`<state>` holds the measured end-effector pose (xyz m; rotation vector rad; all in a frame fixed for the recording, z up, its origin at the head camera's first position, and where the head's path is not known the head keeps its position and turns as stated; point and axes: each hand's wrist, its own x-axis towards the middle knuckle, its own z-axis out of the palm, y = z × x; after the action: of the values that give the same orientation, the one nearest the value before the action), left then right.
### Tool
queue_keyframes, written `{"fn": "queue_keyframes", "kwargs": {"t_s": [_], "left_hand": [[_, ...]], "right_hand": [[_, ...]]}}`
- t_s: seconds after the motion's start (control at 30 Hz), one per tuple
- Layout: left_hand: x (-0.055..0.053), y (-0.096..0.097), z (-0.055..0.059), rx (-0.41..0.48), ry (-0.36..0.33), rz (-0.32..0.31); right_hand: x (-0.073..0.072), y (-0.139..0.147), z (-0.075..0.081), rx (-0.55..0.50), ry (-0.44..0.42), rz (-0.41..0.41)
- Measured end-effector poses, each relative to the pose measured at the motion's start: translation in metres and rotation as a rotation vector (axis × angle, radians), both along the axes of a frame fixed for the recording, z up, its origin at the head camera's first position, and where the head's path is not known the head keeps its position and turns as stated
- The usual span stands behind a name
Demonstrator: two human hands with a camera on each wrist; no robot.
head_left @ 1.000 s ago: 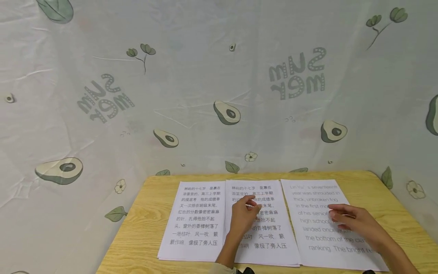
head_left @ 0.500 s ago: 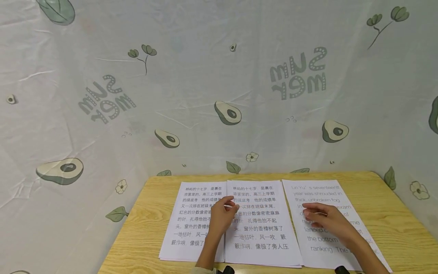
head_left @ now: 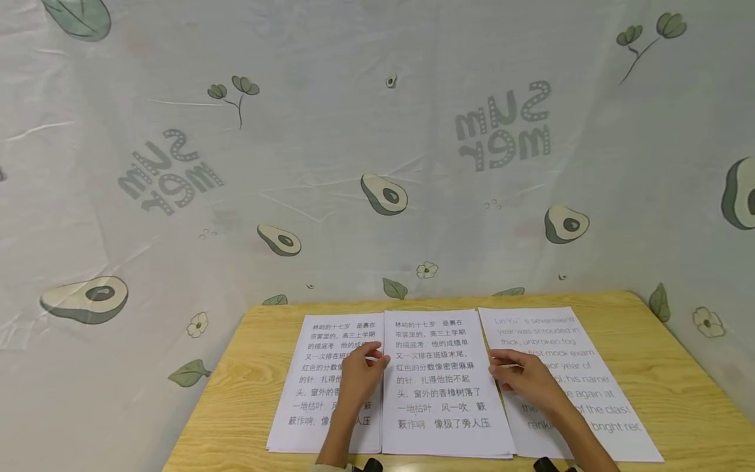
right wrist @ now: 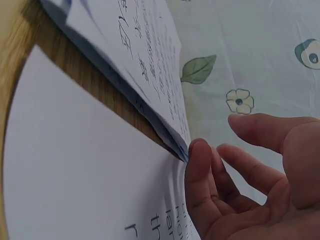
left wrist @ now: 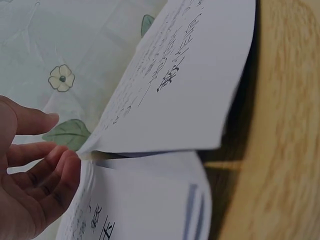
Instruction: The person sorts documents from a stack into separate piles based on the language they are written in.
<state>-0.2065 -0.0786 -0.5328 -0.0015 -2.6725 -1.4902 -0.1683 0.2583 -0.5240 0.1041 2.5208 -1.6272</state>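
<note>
Three paper stacks lie side by side: a left stack (head_left: 315, 377) and a middle stack (head_left: 439, 373) with Chinese text, and a right stack (head_left: 590, 380) with English text. My left hand (head_left: 358, 380) is over the right part of the left stack, fingertips at the seam beside the middle stack. Over the right stack's left side, my right hand (head_left: 527, 383) has its fingertips at the middle stack's right edge. Both wrist views show thumb and fingers apart on the left hand (left wrist: 35, 185) and right hand (right wrist: 265, 185), nothing pinched between them.
A wooden table (head_left: 218, 406) carries the stacks, its surface showing left and right of them. Behind it hangs a pale cloth (head_left: 330, 144) printed with avocados, leaves and flowers. A narrow gap parts the middle and right stacks.
Both hands have moved left: the left from the middle stack onto the left stack's right part, the right across the right stack to the middle stack's right edge. The stacks stay put.
</note>
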Motion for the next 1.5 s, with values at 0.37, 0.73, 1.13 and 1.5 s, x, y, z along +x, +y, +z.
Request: {"fn": "queue_keyframes", "kwargs": {"t_s": [0.37,0.73,1.13,1.5], "left_hand": [[-0.003,-0.001,-0.008,-0.048,0.002,-0.026],[-0.004,0.006,-0.013,-0.108,-0.007,-0.025],[-0.003,0.009,-0.010,-0.126,0.007,-0.021],[-0.001,0.009,-0.008,-0.062,0.015,-0.039]], "right_hand": [[-0.001,-0.009,-0.004,0.173,0.055,-0.041],[0.000,-0.013,-0.004,0.342,0.121,-0.021],[0.001,-0.017,-0.005,0.382,0.166,-0.011],[-0.001,-0.020,-0.008,0.381,0.138,-0.014]]}}
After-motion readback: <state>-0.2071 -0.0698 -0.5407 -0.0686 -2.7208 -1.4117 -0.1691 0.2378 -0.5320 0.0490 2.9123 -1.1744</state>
